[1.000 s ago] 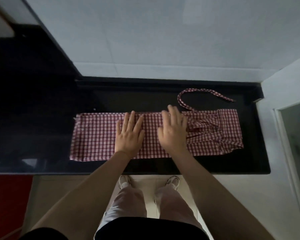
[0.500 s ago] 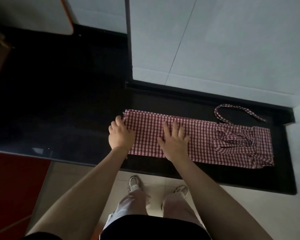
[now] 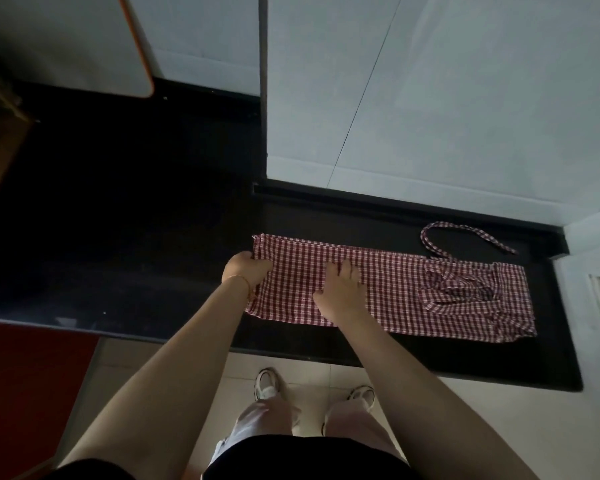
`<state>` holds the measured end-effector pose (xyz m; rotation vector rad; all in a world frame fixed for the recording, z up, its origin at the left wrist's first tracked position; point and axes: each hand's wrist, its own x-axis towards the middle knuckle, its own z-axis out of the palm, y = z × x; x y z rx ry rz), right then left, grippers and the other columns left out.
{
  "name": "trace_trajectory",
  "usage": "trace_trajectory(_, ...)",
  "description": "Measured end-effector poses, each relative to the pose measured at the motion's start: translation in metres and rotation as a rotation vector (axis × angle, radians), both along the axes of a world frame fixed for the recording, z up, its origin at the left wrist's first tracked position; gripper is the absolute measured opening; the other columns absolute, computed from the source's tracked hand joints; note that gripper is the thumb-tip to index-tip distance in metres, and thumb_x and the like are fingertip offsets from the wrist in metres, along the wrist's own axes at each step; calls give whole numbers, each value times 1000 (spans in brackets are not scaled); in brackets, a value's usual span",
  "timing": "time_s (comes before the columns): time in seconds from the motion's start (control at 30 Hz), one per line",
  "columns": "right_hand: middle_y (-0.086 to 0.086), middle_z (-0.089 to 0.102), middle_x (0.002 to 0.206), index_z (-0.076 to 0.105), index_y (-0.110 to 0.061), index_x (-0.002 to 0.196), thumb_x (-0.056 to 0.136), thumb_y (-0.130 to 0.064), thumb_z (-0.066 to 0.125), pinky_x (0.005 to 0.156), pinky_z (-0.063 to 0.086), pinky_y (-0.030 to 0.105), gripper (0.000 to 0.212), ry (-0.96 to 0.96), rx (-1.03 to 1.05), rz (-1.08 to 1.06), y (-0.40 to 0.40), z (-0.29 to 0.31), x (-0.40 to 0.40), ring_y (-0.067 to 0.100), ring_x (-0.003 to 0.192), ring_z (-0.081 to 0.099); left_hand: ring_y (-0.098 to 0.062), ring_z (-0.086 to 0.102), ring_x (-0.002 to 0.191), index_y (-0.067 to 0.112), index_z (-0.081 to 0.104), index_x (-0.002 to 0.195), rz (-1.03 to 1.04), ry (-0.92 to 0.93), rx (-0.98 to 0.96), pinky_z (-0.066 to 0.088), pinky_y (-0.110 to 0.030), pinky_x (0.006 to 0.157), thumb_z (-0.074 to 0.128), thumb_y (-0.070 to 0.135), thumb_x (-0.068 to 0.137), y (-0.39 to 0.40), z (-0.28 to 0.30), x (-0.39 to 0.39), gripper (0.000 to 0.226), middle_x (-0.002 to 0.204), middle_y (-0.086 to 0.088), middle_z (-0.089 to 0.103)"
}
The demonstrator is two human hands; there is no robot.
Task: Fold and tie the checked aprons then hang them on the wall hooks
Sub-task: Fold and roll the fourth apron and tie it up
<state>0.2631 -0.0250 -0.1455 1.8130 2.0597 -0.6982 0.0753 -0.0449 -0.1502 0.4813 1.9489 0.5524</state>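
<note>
Apron (image 3: 413, 299) folded into long strip along counter (image 3: 153, 237) front edge. Left hand (image 3: 245, 273) now shifted to left end, apparently gripping it; right hand (image 3: 343, 294) flat, pressing mid-strip. Crosswise fold likely next.

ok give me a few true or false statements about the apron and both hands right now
1. The left hand grips the left end of the checked apron. True.
2. The right hand is lifted clear of the apron. False: it rests on the cloth.
3. The apron hangs on a wall hook. False: it lies on the black counter.
4. A looped strap lies beyond the apron's right end. True.
</note>
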Motion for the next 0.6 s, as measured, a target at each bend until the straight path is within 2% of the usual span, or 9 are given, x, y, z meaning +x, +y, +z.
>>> trace_trajectory(0.07, 13, 2, 165, 15, -23, 155, 95, -38, 60, 119, 15, 57, 77, -8, -30, 20, -2, -1, 2, 35, 152, 3, -26, 68, 92, 9, 64, 105, 78, -114, -9, 55, -44, 88, 69, 24, 83, 1, 1, -3, 27, 102, -7, 70)
trace_trajectory(0.13, 12, 8, 164, 21, -23, 153, 95, -37, 60, 119, 19, 56, 71, 13, -11, 0, -1, -1, 2, 34, 151, 8, -26, 69, 91, 6, 65, 113, 165, -204, 20, 57, -41, 81, 74, 21, 80, -2, 2, -8, 37, 104, -10, 71)
trace_trajectory(0.2, 12, 33, 153, 40, -19, 143, 96, -34, 59, 113, 35, 47, 54, 111, 65, -60, 1, 6, 0, 29, 140, 34, -27, 70, 93, 7, 64, 119, 206, -253, 78, 58, -44, 84, 76, 19, 79, -5, 4, -10, 44, 106, -10, 72)
trace_trajectory(0.23, 9, 47, 141, 49, -16, 136, 97, -33, 58, 104, 43, 39, 44, 221, 81, -133, 4, 11, -3, 23, 124, 47, -27, 70, 96, 7, 64, 121, 209, -300, 100, 57, -46, 87, 76, 17, 80, -5, 6, -8, 44, 109, -11, 71)
trace_trajectory(0.3, 5, 61, 122, 56, -16, 130, 99, -44, 53, 88, 48, 32, 42, 525, -94, -365, 9, 27, -13, 15, 101, 58, -29, 70, 101, 6, 64, 122, 183, -470, 135, 56, -46, 88, 72, 13, 84, -4, 14, -1, 40, 114, -14, 71)
trace_trajectory(0.33, 0, 61, 123, 56, -19, 133, 97, -56, 49, 91, 48, 34, 51, 665, -240, -480, 11, 37, -17, 15, 104, 58, -30, 69, 105, 5, 65, 121, 145, -571, 147, 55, -45, 89, 70, 13, 86, -2, 20, 5, 36, 116, -15, 71)
trace_trajectory(0.4, -9, 56, 128, 51, -26, 139, 89, -71, 48, 102, 43, 41, 67, 766, -420, -496, 14, 54, -17, 16, 116, 53, -30, 66, 111, 6, 66, 121, 61, -678, 157, 51, -47, 97, 67, 23, 90, 2, 32, 21, 35, 120, -14, 70)
trace_trajectory(0.5, -6, 62, 126, 54, -26, 134, 89, -49, 66, 101, 46, 39, 52, 690, -415, -410, 17, 62, 3, 16, 113, 59, -29, 61, 115, 11, 63, 122, 41, -747, 138, 47, -48, 100, 50, 46, 97, 10, 45, 41, 45, 122, -12, 67)
trace_trajectory(0.6, 0, 70, 106, 61, -19, 122, 94, -25, 65, 89, 56, 36, 29, 660, -366, -564, 26, 64, 31, 16, 93, 70, -31, 60, 115, 12, 60, 123, -20, -765, 111, 47, -50, 101, 42, 49, 100, 18, 56, 62, 47, 121, -14, 65)
